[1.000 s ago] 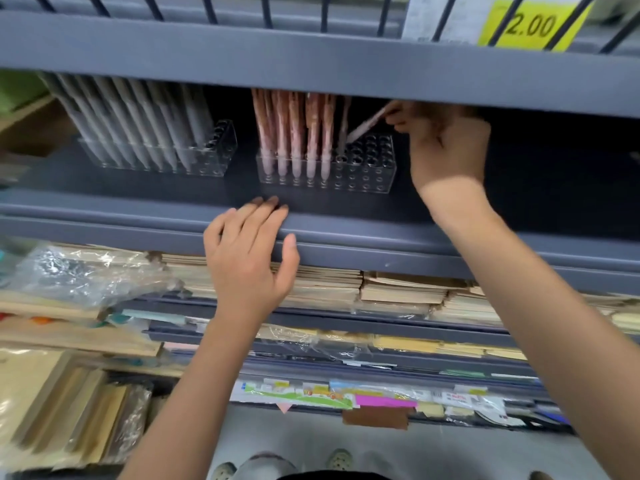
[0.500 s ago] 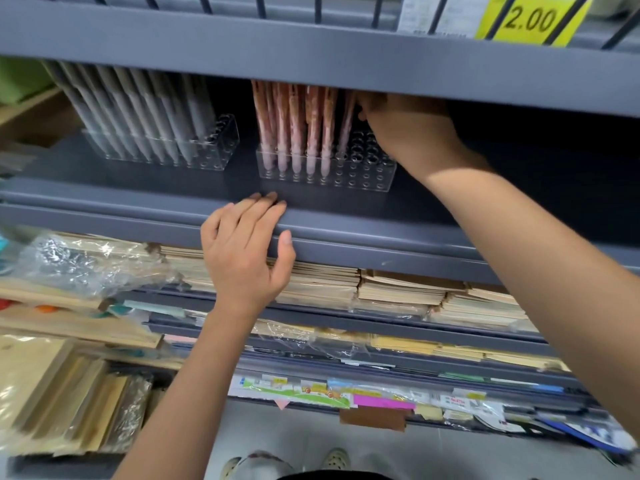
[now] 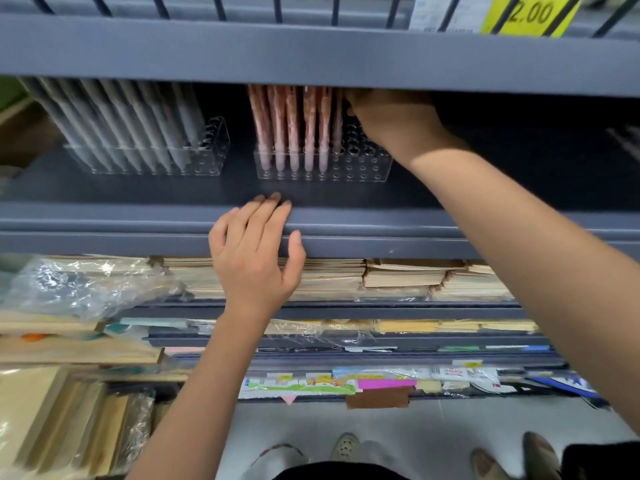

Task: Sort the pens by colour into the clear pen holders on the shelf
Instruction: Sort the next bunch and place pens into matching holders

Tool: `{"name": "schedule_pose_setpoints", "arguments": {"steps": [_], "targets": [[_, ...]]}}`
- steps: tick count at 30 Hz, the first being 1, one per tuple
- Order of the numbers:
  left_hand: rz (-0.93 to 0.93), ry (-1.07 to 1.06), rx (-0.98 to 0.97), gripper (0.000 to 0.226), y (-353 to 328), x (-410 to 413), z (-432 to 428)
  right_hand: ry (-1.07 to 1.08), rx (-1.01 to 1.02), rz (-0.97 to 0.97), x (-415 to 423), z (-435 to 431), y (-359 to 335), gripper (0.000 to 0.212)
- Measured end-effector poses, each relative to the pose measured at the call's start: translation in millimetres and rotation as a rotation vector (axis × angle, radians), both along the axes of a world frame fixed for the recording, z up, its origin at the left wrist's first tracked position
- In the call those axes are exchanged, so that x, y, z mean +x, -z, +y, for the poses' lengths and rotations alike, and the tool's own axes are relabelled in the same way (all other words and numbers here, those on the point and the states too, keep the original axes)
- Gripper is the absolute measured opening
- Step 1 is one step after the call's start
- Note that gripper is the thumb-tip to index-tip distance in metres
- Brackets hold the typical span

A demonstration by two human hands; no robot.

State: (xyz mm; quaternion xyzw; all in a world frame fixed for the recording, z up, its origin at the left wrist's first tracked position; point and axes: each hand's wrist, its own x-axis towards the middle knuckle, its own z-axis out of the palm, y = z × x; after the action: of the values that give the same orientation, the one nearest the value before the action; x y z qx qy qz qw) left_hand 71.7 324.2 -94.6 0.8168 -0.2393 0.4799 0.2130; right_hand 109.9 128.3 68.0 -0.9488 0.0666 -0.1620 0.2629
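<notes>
Right hand (image 3: 393, 123) up at the pink pens (image 3: 293, 128), left hand (image 3: 254, 261) on the shelf (image 3: 467, 192) lip.
Pink pens stand upright in the left rows of the right clear holder (image 3: 362, 169); its right-side holes are bare. Right hand's fingers are tucked under the upper shelf by the pen tops, so cannot tell their grasp. Left fingers (image 3: 273, 213) are straight and released, lying on the shelf edge. Grey pens (image 3: 138, 129) fill the left clear holder (image 3: 216, 150).

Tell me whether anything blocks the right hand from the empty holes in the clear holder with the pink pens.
Nothing visible does. The right hand is over the empty holes at the right end of the clear plastic pen holder, beside the pink pens. The grey metal shelf above hides its fingertips.
</notes>
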Motion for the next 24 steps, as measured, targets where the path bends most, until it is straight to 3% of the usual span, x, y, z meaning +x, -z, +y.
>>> {"name": "schedule_pose_setpoints", "arguments": {"steps": [4, 7, 9, 11, 15, 20, 24], "targets": [[0.121, 0.042, 0.016, 0.035, -9, -9, 3, 0.092, 0.055, 0.004, -9, 7, 2, 0.038], [0.324, 0.145, -0.03, 0.033, -25, -18, 9, 0.14, 0.139, -0.02, -27, 5, 2, 0.04], [0.495, 0.267, -0.125, 0.033, -36, -25, 18, 0.159, 0.228, -0.13, -43, 4, 3, 0.029], [0.678, 0.424, -0.297, 0.031, -49, -34, 30, 0.131, 0.448, -0.239, -70, 8, 4, 0.018], [0.931, 0.697, -0.586, 0.025, -62, -57, 62, 0.125, 0.524, -0.266, -141, 22, 20, 0.014], [1.264, 0.703, -0.628, 0.022, -1, -91, 104, 0.276, 0.732, -0.043, -229, 36, 108, 0.013], [1.772, 0.374, -0.692, 0.023, 107, -107, 124, 0.675, 0.997, 0.269, -312, 49, 229, 0.012]]}}
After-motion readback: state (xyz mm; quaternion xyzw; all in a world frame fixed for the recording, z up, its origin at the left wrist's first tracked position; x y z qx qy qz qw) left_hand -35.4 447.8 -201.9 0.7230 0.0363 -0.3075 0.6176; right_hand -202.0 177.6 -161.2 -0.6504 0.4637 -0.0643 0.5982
